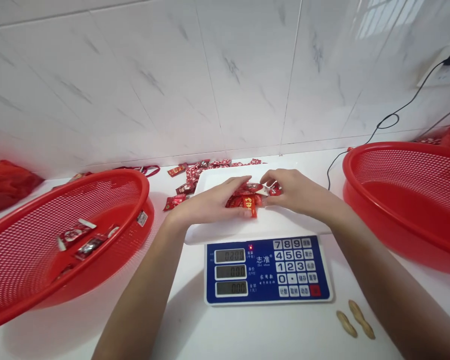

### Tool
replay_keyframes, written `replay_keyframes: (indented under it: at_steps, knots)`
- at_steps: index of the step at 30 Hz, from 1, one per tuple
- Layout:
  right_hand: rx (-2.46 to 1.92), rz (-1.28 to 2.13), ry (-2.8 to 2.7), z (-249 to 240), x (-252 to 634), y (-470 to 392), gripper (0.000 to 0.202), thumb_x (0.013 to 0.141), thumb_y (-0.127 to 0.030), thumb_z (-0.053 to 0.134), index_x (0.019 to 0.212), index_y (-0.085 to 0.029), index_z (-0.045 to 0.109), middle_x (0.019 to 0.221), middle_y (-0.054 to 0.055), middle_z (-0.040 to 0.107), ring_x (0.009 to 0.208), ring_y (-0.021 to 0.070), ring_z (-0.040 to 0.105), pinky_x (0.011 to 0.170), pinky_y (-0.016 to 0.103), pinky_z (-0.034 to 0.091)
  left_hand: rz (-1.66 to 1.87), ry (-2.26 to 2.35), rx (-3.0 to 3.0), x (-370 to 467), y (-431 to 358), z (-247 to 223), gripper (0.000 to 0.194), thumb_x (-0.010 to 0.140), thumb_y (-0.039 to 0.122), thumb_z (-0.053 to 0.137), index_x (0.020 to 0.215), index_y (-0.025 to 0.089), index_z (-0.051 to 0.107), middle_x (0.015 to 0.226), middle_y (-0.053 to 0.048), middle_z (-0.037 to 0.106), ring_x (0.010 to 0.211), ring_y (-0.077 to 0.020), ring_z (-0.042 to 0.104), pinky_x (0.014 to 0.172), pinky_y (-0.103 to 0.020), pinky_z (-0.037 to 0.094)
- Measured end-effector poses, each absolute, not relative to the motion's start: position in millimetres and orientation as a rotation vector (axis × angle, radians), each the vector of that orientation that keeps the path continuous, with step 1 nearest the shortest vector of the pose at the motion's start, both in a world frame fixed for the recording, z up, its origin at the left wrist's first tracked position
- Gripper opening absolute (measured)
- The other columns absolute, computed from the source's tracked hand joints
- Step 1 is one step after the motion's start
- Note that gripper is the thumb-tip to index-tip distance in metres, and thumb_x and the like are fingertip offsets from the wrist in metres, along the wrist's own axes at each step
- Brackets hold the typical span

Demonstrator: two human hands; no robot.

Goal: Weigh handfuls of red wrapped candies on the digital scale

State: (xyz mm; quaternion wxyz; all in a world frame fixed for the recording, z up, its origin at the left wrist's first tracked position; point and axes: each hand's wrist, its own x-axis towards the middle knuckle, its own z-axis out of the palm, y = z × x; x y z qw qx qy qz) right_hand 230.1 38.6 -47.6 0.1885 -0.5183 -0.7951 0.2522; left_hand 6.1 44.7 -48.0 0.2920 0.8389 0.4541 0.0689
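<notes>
A small pile of red snack packets (247, 196) lies on the white weighing tray (225, 230) of a digital scale. My left hand (225, 200) wraps round the pile from the left, its thumb against a bright red packet with yellow characters at the front. From the right, my right hand (285, 189) closes with bent fingers on the packets at that side. Parts of the pile are hidden behind the fingers. Below the tray is the scale's blue panel (262, 290), with three lit displays and a keypad.
A red mesh basket (144, 190) at the left holds several packets. Another red basket (390, 220) stands at the right. Loose packets (195, 175) lie behind and left of the tray. Two peanuts (356, 320) sit near the right forearm. A black cable (388, 120) runs along the tiled wall.
</notes>
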Motion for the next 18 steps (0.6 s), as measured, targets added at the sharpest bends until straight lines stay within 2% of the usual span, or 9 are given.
replay_keyframes:
  at_steps: [3,5,9,12,16,18]
  knots:
    - [-1.379,0.741,-2.235,-52,226,40,0.031,0.077,-0.028,0.066,0.105,-0.016,0.064,0.111,0.012,0.068,0.097,0.0256,0.063,0.08,0.039,0.05,0.145,1.23,2.223,14,42,-50,0.121,0.071,0.068,0.077,0.164,0.028,0.009,0.172,-0.01,0.015,0.156,-0.0346,0.021,0.124,-0.046,0.028]
    - [-1.367,0.753,-2.222,-54,223,40,0.031,0.076,-0.031,0.066,0.103,-0.016,0.062,0.111,0.013,0.067,0.095,0.0261,0.063,0.077,0.04,0.051,0.141,1.242,2.24,19,40,-54,0.126,0.067,0.07,0.08,0.164,0.032,0.009,0.171,-0.011,0.013,0.155,-0.0377,0.021,0.123,-0.049,0.031]
    - [-1.295,0.94,-2.2,-51,225,37,0.042,0.078,-0.034,0.067,0.116,-0.016,0.059,0.122,0.014,0.065,0.103,0.0278,0.063,0.081,0.042,0.053,0.236,1.272,2.227,25,36,-61,0.121,0.069,0.068,0.08,0.162,0.034,0.011,0.163,-0.014,0.028,0.148,-0.0378,0.035,0.117,-0.049,0.04]
    - [-1.23,1.019,-2.251,-43,230,34,0.042,0.088,-0.025,0.054,0.129,-0.018,0.055,0.13,0.014,0.065,0.11,0.0275,0.063,0.088,0.042,0.051,0.35,1.305,2.239,27,33,-64,0.105,0.078,0.065,0.073,0.161,0.035,0.017,0.153,-0.014,0.039,0.142,-0.0356,0.043,0.115,-0.049,0.041]
    - [-1.341,0.994,-2.31,-38,233,28,0.039,0.093,-0.018,0.044,0.131,-0.015,0.05,0.122,0.015,0.068,0.101,0.0259,0.066,0.08,0.038,0.05,0.406,1.318,2.272,29,29,-65,0.087,0.087,0.061,0.065,0.159,0.031,0.026,0.146,-0.013,0.045,0.133,-0.0329,0.05,0.113,-0.048,0.042]
    - [-1.398,0.928,-2.282,-39,232,27,0.039,0.093,-0.016,0.044,0.132,-0.013,0.048,0.125,0.016,0.066,0.101,0.0255,0.066,0.076,0.036,0.049,0.377,1.316,2.289,30,27,-65,0.083,0.089,0.062,0.062,0.157,0.028,0.03,0.147,-0.014,0.045,0.131,-0.0325,0.051,0.112,-0.048,0.042]
